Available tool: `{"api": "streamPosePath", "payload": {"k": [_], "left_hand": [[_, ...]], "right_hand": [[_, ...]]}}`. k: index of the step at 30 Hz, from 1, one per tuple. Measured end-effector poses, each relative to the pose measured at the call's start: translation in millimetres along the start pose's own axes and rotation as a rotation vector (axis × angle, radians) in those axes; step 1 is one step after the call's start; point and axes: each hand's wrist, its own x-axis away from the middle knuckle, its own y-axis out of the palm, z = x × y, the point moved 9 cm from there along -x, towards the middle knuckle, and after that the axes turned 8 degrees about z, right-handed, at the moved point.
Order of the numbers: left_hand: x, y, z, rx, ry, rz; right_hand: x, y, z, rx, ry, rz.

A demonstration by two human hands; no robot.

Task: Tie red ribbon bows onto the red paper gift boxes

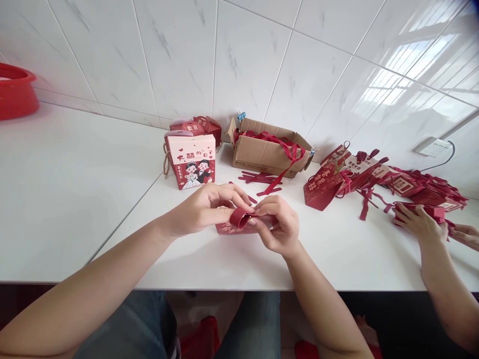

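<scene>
White tabletop (75, 179), strap (237, 218) between both grips (202, 208) (280, 222)

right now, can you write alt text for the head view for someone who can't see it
A person's left hand and right hand hold a looped red strap over a red box on a white table. Behind stand a cartoon-printed box and a cardboard carton of red ribbons; on the right are another person's hands.

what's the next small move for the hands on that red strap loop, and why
Probably pinch the red strap loop flat with the right hand while the left hand steadies it: fingers of both hands are on it, and it bulges open above the red box.
</scene>
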Motion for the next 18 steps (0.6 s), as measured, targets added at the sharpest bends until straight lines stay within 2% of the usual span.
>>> {"api": "streamPosePath", "payload": {"k": [4,9,15,18], "left_hand": [[0.4,0.4,3.2,-0.060,0.105,0.017],[1.4,-3.5,6.4,-0.167,0.255,0.095],[8.6,2.8,21.1,-0.387,0.623,0.134],[11.2,4.6,23.7,-0.437,0.721,0.142]], "right_hand": [[0.6,-1.9,-1.9,0.050,-0.042,0.020],[0.2,-3.7,-5.0,0.132,-0.102,0.043],[3.9,-3.8,-5.8,0.205,-0.199,0.048],[6.6,-2.9,-5.5,0.218,-0.226,0.030]]}}
